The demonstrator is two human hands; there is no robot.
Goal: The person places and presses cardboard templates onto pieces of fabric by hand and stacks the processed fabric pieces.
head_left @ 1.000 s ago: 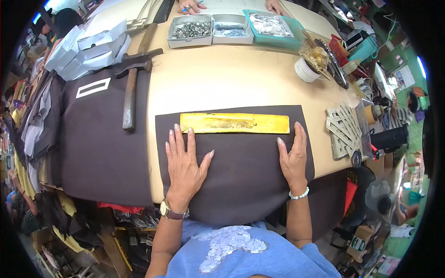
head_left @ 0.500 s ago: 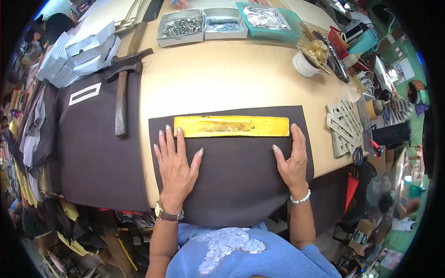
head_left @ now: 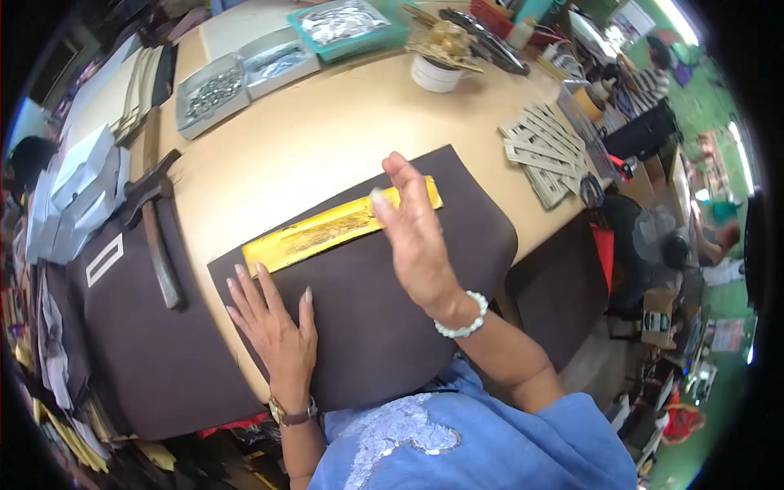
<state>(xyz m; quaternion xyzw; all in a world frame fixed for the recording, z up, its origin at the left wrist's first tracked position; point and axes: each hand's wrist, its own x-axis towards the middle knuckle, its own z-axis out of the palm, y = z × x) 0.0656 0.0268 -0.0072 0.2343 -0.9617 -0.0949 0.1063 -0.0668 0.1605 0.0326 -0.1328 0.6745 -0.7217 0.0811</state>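
A long yellow strip (head_left: pixel 306 240) with a worn brown middle lies at a slant on a dark fabric piece (head_left: pixel 359 327) on the table. My left hand (head_left: pixel 279 339) rests flat on the fabric, fingers spread, its fingertips at the strip's left end. My right hand (head_left: pixel 418 257), with a beaded bracelet on the wrist, is raised over the right part of the strip. Its thumb stands apart from the fingers and nothing is in it; the hand hides part of the strip.
To the left, a hammer (head_left: pixel 161 253) and a white rectangular frame (head_left: pixel 119 242) lie on more dark fabric. Trays of metal pieces (head_left: pixel 214 91), a teal basket (head_left: pixel 331 54) and a white tub (head_left: pixel 435 75) stand at the back. Slotted templates (head_left: pixel 543 155) are piled at right.
My right hand has lifted from the strip's right end and moved left over it. My left hand stays at the left end. The view has turned, so the strip now appears slanted.
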